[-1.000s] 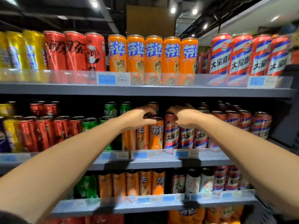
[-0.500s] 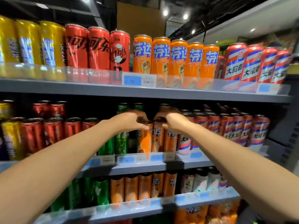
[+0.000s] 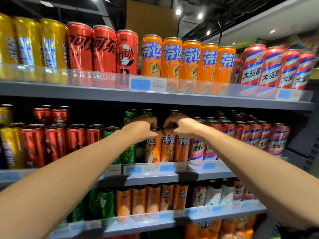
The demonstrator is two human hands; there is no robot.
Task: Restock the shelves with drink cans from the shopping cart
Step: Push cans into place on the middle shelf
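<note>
Both your hands are up at the middle shelf (image 3: pixel 155 177), over the orange cans standing upright at its front edge. Your left hand (image 3: pixel 140 129) has its fingers curled over the top rim of the leftmost orange can (image 3: pixel 152 149); your right hand (image 3: pixel 183 126) has its fingers curled over the rims of the next orange cans (image 3: pixel 174 149). Whether each hand truly grips or only rests on the tops, you cannot tell from here.

The cans' long axes run vertical, and they sit directly below your fingers, so any nudge goes straight back toward the rear of the shelf or sideways along the edge. Both hands are equally near; the left owns the left can.

Counted at the front edge of this shelf: three orange cans. On the top shelf (image 3: pixel 155 98): five orange cans (image 3: pixel 189 64) and three red cola cans (image 3: pixel 103 49). The shopping cart is out of view.
</note>
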